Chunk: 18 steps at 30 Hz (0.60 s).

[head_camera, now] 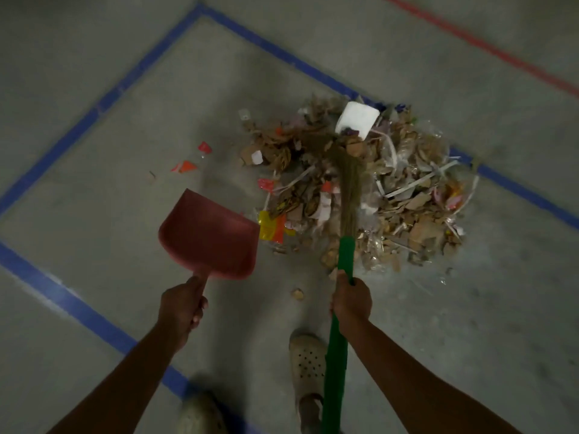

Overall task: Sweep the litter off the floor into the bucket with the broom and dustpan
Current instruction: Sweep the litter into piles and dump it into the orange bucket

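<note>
While my right hand (351,300) wraps the green broom (346,252) handle and my left hand (183,305) grips the red dustpan (210,236) stem, the litter pile (391,195) lies ahead-right, across the blue tape (94,111). Broom: long axis runs from beside my right shoe (307,361) away from me, bristles in the pile; dustpan mouth faces the pile, seemingly off the floor. I judge best: seat the lip flat at the pile's near edge, then draw short strokes toward it.

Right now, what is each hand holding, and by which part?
The left hand grips the red dustpan by its handle; the right hand grips the broom on its green handle, near the bristles.
</note>
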### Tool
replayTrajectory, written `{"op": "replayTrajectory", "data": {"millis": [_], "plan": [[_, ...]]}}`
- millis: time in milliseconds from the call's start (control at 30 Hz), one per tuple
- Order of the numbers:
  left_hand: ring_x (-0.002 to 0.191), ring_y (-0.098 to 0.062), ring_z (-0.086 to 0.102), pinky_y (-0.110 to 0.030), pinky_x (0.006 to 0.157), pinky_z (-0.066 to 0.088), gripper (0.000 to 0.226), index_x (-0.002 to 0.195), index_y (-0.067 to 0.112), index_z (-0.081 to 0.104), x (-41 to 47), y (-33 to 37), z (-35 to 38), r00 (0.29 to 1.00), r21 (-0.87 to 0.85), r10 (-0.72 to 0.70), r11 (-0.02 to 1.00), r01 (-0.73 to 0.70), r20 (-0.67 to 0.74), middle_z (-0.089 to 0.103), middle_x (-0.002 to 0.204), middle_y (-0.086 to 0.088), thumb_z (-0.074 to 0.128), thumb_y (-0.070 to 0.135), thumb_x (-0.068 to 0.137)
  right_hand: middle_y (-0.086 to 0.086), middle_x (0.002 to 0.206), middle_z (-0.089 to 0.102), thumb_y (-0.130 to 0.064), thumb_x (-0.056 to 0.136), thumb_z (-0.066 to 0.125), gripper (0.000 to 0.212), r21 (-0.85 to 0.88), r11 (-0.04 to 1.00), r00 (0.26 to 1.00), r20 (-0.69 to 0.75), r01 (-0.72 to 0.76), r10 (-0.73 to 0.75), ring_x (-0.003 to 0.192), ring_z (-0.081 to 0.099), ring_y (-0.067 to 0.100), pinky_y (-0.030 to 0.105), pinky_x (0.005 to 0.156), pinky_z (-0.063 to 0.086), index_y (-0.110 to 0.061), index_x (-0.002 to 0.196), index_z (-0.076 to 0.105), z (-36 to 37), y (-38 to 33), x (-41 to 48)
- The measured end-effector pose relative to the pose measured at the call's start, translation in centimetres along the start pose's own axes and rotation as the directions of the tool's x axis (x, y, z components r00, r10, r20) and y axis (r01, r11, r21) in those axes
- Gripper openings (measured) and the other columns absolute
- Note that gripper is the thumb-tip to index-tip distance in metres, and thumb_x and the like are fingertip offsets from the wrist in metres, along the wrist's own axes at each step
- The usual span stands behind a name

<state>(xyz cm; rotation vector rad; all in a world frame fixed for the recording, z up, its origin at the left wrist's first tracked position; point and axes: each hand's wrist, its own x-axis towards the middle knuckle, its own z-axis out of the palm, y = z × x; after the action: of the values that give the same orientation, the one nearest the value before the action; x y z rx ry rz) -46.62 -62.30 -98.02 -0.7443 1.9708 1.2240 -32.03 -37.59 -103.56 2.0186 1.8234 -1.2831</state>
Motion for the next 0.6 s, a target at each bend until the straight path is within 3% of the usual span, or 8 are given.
{"op": "replayTrajectory", "data": {"millis": [167, 233, 367, 600], "plan": [[0.037, -0.015, 0.034, -0.018, 0.039, 0.022, 0.046, 0.071, 0.006, 0.057, 0.3, 0.9, 0.4, 0.999, 0.080, -0.021, 0.997, 0.018, 0.031, 0.056, 0.067, -0.018, 0.057, 0.043, 0.099, 0.010, 0.071, 0.068, -0.052, 0.098, 0.049, 0.042, 0.112, 0.994, 0.997, -0.080, 0.002, 0.007, 0.062, 0.069, 0.032, 0.051, 0.063, 0.061, -0.016, 0.081, 0.063, -2.2, -1.6, -0.8], [0.039, -0.016, 0.035, -0.019, 0.038, 0.024, 0.046, 0.072, 0.005, 0.058, 0.5, 1.4, 0.0, 0.999, 0.100, -0.017, 0.995, 0.012, 0.047, 0.057, 0.064, -0.016, 0.058, 0.042, 0.099, 0.009, 0.070, 0.068, -0.050, 0.099, 0.050, 0.040, 0.161, 0.987, 0.994, -0.108, 0.030, -0.013, 0.059, 0.068, 0.030, 0.049, 0.060, 0.061, -0.016, 0.083, 0.062, -2.9, -2.1, -1.7], [0.041, -0.017, 0.036, -0.020, 0.040, 0.026, 0.049, 0.070, 0.002, 0.058, 0.3, 1.9, -1.5, 0.997, 0.105, -0.008, 0.995, 0.000, 0.079, 0.055, 0.058, -0.013, 0.058, 0.041, 0.100, 0.008, 0.065, 0.063, -0.041, 0.103, 0.050, 0.038, 0.245, 0.970, 0.994, -0.107, -0.006, 0.033, 0.045, 0.057, 0.020, 0.031, 0.043, 0.051, -0.009, 0.087, 0.062, -4.0, -2.7, -4.2], [0.037, -0.016, 0.035, -0.020, 0.036, 0.026, 0.054, 0.069, -0.002, 0.060, -0.1, 2.4, -7.6, 0.997, 0.155, -0.017, 0.988, 0.005, 0.078, 0.049, 0.046, -0.008, 0.057, 0.042, 0.100, 0.007, 0.064, 0.061, -0.038, 0.103, 0.051, 0.033, 0.277, 0.961, 0.995, -0.102, 0.012, 0.017, 0.046, 0.056, 0.018, 0.029, 0.042, 0.049, -0.008, 0.091, 0.060, -2.9, -2.5, -10.0]]}}
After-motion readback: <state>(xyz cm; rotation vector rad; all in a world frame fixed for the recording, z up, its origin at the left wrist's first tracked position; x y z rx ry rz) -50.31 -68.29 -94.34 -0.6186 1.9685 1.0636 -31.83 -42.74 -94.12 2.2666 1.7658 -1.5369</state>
